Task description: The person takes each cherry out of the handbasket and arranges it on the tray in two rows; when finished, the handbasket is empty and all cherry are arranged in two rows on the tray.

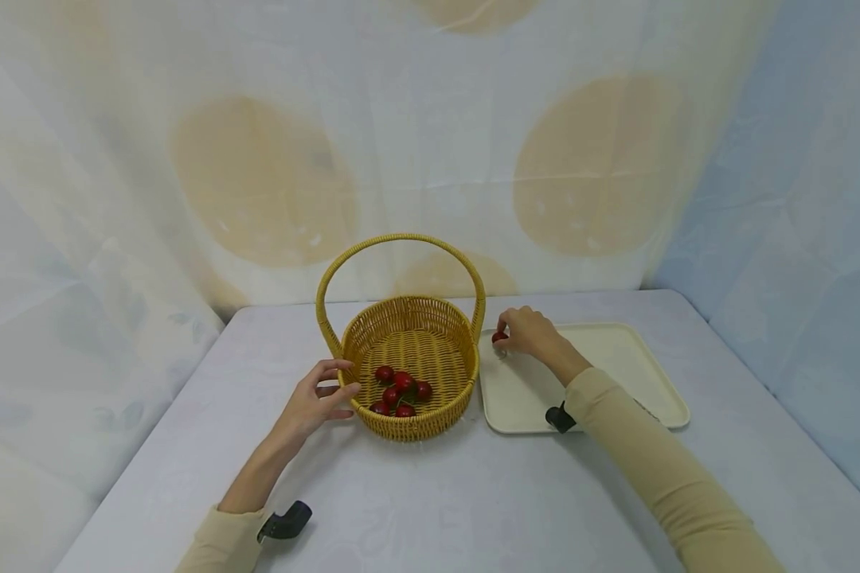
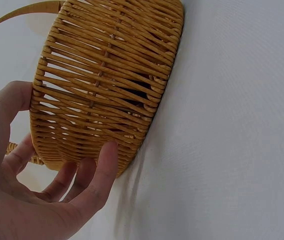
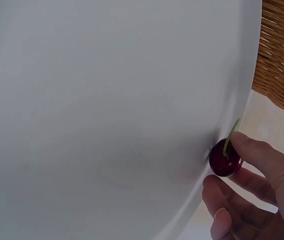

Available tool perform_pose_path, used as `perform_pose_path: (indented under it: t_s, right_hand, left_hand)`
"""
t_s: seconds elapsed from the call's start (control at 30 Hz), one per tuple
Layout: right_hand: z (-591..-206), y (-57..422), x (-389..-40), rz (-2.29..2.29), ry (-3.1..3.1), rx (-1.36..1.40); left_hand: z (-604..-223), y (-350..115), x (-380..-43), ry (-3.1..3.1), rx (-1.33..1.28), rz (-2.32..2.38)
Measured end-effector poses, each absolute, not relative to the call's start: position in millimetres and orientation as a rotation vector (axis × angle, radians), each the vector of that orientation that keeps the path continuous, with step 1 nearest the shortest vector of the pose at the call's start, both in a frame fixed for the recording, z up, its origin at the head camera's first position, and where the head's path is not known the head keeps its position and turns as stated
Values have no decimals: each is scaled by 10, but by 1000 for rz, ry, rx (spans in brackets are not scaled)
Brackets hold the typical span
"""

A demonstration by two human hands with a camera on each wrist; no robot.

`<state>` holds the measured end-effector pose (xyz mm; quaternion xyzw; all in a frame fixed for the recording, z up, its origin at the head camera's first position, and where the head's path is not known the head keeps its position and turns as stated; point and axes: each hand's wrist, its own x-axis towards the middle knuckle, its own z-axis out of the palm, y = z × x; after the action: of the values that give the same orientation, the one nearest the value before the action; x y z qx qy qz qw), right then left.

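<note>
A yellow wicker basket [image 1: 412,430] with a tall hoop handle holds several dark red cherries [image 1: 404,382] at its near left. My left hand [image 1: 320,395] grips the basket's left side, the thumb reaching over the rim; the lower fingers curve along the outer wall [image 2: 102,75] in the left wrist view. Over the left end of a cream tray [image 1: 602,350], my right hand [image 1: 533,333] pinches one cherry [image 3: 225,158] between thumb and fingers. That cherry's green stem [image 3: 232,136] points up past the thumb tip, close to the tray's rim.
The tray stands right beside the basket on a white-covered table [image 1: 430,501]. Near the tray's right front edge lies a thin dark line, partly hidden by the right sleeve [image 1: 638,438]. A patterned curtain [image 1: 430,159] hangs behind the table and along both sides.
</note>
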<state>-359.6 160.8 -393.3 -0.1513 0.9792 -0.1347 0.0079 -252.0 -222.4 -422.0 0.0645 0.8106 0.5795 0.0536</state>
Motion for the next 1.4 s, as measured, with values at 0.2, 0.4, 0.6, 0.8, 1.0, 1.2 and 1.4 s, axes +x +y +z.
perform_pose_path:
  t_s: [0.2, 0.4, 0.6, 0.8, 1.0, 1.2, 1.4]
  right_hand:
    - [-3934, 1597, -3583, -430, 3047, -463]
    - [-3882, 1600, -3549, -400, 3052, -450]
    - [-3790, 1645, -3500, -378, 3059, -424]
    - [-3674, 1691, -3435, -368, 3088, -422]
    - [-3560, 1709, -3359, -372, 3110, -438]
    - [-3453, 1666, -3227, -408, 3105, -532]
    - [-3346, 1556, -3064, -430, 3093, -610]
  left_hand:
    - [-4210, -2222, -2502, 2467, 189, 1754]
    - [-4206, -2215, -2509, 2468, 191, 1754]
    - [-4196, -2209, -2503, 2477, 190, 1747]
    - [-4180, -2203, -2491, 2472, 187, 1748]
    - [-4181, -2206, -2486, 2468, 180, 1749]
    - [-4189, -2209, -2487, 2464, 168, 1750]
    - [-4191, -2201, -2492, 2461, 167, 1757]
